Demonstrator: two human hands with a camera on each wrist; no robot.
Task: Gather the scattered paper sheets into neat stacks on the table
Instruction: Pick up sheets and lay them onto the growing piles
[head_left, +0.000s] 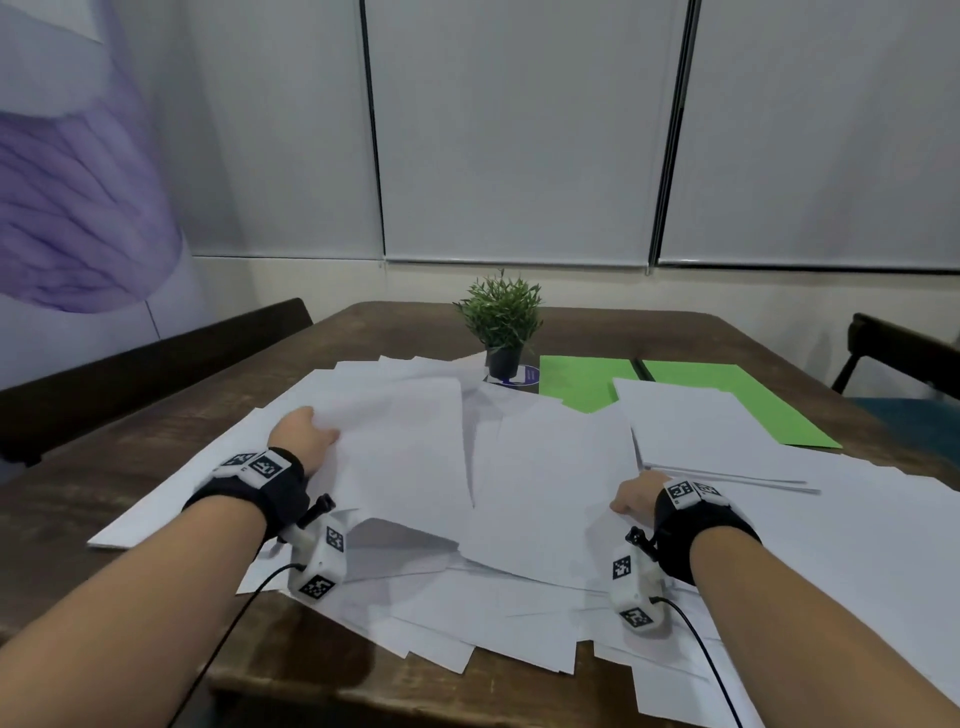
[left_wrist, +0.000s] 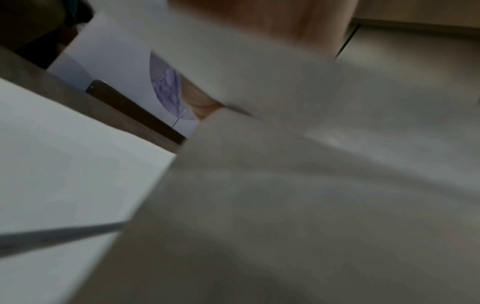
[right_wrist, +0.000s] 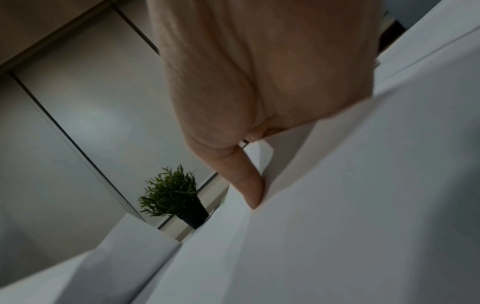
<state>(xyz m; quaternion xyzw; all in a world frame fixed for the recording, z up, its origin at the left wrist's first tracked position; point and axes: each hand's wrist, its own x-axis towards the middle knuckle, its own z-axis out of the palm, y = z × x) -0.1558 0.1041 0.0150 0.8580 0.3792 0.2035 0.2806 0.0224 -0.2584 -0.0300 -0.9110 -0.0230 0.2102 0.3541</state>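
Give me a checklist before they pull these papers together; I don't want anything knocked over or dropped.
1. Left hand grips the raised sheets: ok, fingers curl over the edge.
2. Right hand grip on the sheets: ok, thumb pinches an edge.
3. Plant pot clear of the papers: not ok, sheets reach its base.
4. Papers fully on the table: not ok, several overhang the near edge.
5. Neat stack undisturbed: ok.
6. Sheets aligned: not ok, still fanned.
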